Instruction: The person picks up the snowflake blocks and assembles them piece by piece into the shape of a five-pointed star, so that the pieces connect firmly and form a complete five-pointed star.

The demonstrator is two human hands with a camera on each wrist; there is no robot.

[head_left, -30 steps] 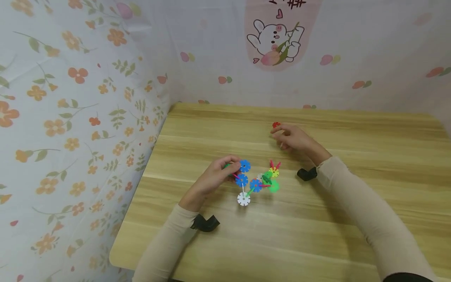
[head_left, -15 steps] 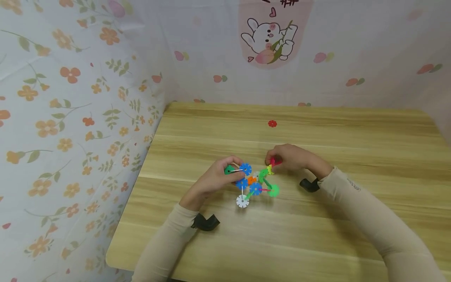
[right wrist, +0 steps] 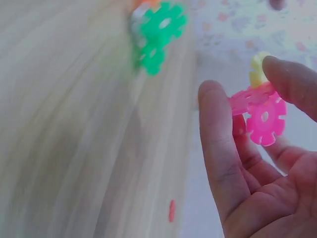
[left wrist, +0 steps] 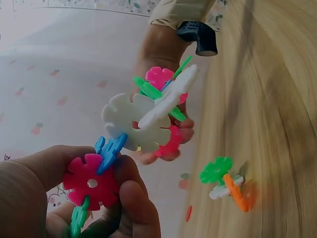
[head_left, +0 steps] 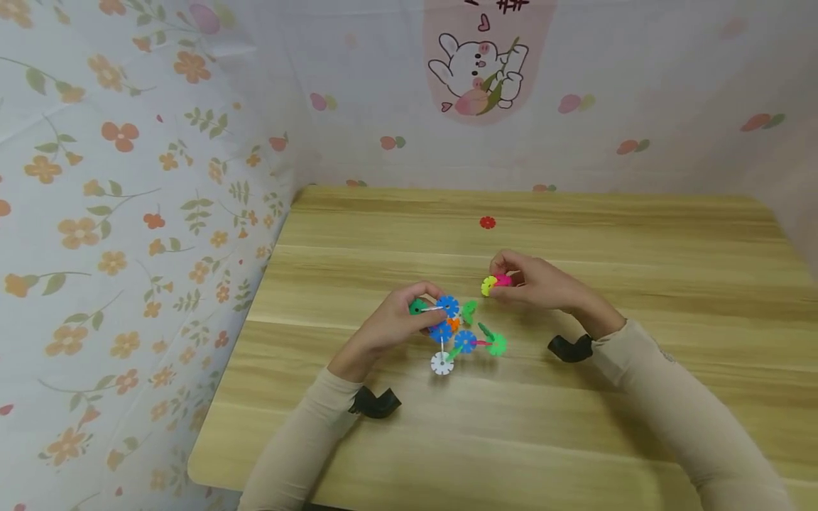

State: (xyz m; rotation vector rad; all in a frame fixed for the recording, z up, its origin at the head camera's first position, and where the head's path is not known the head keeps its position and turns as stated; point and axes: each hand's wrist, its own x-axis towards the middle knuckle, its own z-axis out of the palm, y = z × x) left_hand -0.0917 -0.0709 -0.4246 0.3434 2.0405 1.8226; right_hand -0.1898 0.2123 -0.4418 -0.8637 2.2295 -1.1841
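My left hand [head_left: 386, 323] pinches a chain of linked snowflake discs, with thumb and fingers round a pink disc [left wrist: 79, 186] beside a blue one. White [head_left: 441, 364], blue [head_left: 465, 342] and light green [head_left: 496, 345] discs extend from it, raised off the table. My right hand [head_left: 543, 284] pinches a small joined piece of a yellow snowflake disc [head_left: 488, 287] and pink discs [right wrist: 272, 131] between thumb and fingers. A separate piece of green [left wrist: 218, 168], white and orange [left wrist: 235, 192] discs rests on the table between the hands.
A lone red snowflake disc [head_left: 488, 222] lies toward the back of the wooden table [head_left: 358, 241]. Black wrist devices [head_left: 377, 403] sit by both wrists. Patterned cloth [head_left: 358, 85] stands behind and on the left.
My right hand came back from beside the red disc to the yellow and pink piece. It then drew that piece away from the green disc. My left hand kept hold of its chain.
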